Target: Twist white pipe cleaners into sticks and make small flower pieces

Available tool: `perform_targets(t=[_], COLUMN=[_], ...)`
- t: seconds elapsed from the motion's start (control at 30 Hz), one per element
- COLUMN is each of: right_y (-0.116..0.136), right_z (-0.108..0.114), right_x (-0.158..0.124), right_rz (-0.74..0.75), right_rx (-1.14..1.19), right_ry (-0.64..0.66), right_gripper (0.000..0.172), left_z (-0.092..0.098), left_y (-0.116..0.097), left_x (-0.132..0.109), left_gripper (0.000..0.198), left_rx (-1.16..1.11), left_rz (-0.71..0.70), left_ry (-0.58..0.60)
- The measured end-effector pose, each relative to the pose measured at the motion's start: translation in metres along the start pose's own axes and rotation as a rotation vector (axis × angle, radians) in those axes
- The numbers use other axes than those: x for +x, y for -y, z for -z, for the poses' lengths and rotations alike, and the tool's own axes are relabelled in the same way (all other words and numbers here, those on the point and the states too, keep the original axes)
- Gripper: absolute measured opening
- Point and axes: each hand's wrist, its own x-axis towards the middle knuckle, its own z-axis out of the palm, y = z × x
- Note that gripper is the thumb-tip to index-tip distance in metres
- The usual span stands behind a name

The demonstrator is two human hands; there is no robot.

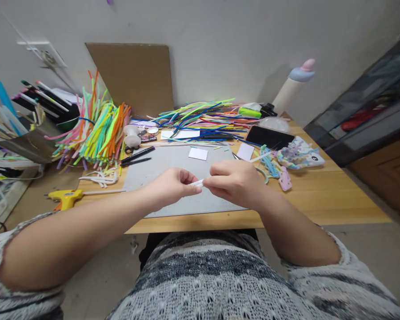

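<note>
Between my two hands is a small white strip [197, 182], perhaps paper or card; its exact kind is too small to tell. My left hand [176, 186] pinches its left end between thumb and fingers. My right hand [235, 181] closes on the right end, and the fingers hide that part. Both hands are above the grey mat [173, 206], near its front half. A white card [198, 154] lies on the mat just beyond them. Another white card [246, 152] rests to the right, beside a partly hidden metal tool.
A yellow glue gun [66, 198] lies at the left, near black pens [138, 155]. Bundled pipe cleaners [103, 133] stand at the back left; loose ones [203, 118] are heaped behind the mat. A phone [269, 137] and a decorated case [302, 153] lie at the right.
</note>
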Motion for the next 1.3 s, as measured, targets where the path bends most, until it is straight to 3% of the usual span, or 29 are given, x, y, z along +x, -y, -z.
perform_targets(t=[0.8, 1.0, 1.1, 1.17, 1.3], right_y=[0.019, 0.018, 0.009, 0.002, -0.003], right_z=[-0.003, 0.019, 0.023, 0.017, -0.005], right_x=[-0.011, -0.011, -0.001, 0.003, 0.0], right_rz=[-0.113, 0.076, 0.178, 0.155, 0.008], right_rx=[-0.093, -0.12, -0.002, 0.168, 0.539], right_ry=[0.006, 0.109, 0.063, -0.004, -0.11], right_gripper=[0.026, 0.022, 0.023, 0.02, 0.015], left_z=[-0.01, -0.017, -0.022, -0.023, -0.021], left_y=[0.001, 0.002, -0.001, -0.004, -0.009], left_x=[0.003, -0.006, -0.015, -0.022, -0.04], left_gripper=[0.026, 0.019, 0.017, 0.016, 0.012], left_rx=[0.063, 0.271, 0.287, 0.281, 0.284], left_rz=[0.008, -0.135, -0.244, -0.328, -0.454], left_ry=[-0.068, -0.124, -0.083, -0.093, -0.268])
